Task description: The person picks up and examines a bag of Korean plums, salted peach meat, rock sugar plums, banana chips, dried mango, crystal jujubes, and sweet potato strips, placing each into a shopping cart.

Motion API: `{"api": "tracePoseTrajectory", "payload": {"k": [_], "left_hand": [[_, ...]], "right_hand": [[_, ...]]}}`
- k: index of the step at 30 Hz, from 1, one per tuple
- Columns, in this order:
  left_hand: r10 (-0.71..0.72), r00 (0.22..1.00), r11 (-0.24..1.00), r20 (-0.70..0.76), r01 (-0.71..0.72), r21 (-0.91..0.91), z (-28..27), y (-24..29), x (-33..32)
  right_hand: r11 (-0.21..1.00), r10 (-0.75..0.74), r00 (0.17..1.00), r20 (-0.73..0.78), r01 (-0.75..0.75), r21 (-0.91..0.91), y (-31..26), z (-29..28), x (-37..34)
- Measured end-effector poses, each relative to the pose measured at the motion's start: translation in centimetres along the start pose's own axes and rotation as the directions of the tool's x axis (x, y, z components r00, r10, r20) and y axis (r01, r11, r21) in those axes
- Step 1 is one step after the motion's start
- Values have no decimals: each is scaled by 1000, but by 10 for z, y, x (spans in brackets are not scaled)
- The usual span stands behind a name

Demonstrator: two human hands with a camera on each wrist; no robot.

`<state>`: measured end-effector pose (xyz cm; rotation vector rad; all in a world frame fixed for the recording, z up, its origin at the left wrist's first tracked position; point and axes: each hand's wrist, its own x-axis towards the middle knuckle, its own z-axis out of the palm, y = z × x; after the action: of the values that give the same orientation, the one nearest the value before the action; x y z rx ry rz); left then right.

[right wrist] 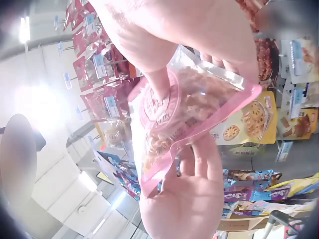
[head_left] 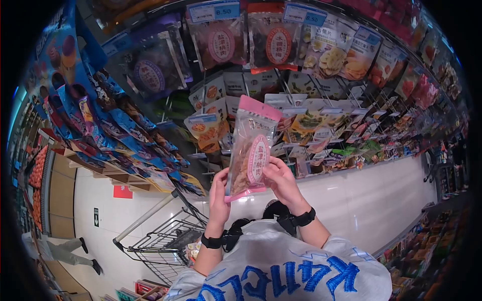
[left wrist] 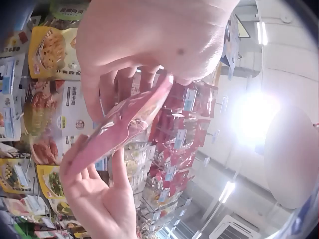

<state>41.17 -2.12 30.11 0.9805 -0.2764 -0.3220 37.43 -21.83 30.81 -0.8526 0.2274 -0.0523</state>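
Note:
A clear bag of dried fruit (head_left: 246, 159) with pink ends and a pink oval label is held up in front of the chest in the head view. My left hand (head_left: 219, 196) grips its lower left edge, fingers behind the pack. On the other side, my right hand (head_left: 282, 181) holds the lower right edge, thumb on the front near the label. Seen from the right wrist, that thumb presses on the oval label (right wrist: 158, 105), while the fingers of the left hand (right wrist: 184, 199) lie behind the bag. The left wrist view shows the bag's pink bottom (left wrist: 109, 137) between both hands.
Hanging snack bags (head_left: 218, 42) with price tags line the shelf ahead. A blue display rack (head_left: 75, 100) stands to the left. Below it are a wire shopping cart (head_left: 160, 246) and a walking person's legs (head_left: 68, 251). Pale tiled floor (head_left: 351, 200) stretches right.

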Motion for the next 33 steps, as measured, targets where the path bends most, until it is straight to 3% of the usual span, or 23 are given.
{"api": "tracePoseTrajectory", "payload": {"k": [2, 4, 8, 10, 14, 21, 26, 30, 32, 33], "left_hand": [[35, 999, 995, 23, -32, -97, -4, 3, 1], [35, 999, 997, 6, -36, 70, -7, 9, 3], [-20, 998, 987, -51, 28, 159, -9, 15, 3], [-14, 997, 990, -75, 24, 139, -16, 11, 5], [76, 989, 992, -124, -62, 114, -8, 14, 7], [34, 987, 987, -157, -9, 162, -12, 16, 7], [241, 960, 913, -140, -175, 367, -22, 9, 8], [281, 951, 874, -128, -199, 442, -25, 7, 12], [391, 920, 801, -23, -328, 501, -22, 15, 12], [344, 938, 892, -35, -316, 323, -23, 11, 15]], "right_hand": [[999, -45, 999, -9, 45, 7, 1, -8, 3], [997, -65, 998, -4, 65, 31, -2, -6, 3], [986, -151, 988, 33, 153, -72, -1, -9, 3], [989, -147, 989, 21, 148, -10, -3, -7, 6], [976, -184, 981, 66, 190, -105, -7, -3, 6], [959, -196, 979, 54, 203, -197, -2, -7, 10], [926, -269, 959, 91, 283, -249, 0, -11, 9], [889, -283, 950, 133, 312, -335, -7, -8, 7], [795, -428, 854, 295, 511, -326, -16, 4, 5], [795, -396, 868, 300, 487, -361, -14, 0, 8]]}}
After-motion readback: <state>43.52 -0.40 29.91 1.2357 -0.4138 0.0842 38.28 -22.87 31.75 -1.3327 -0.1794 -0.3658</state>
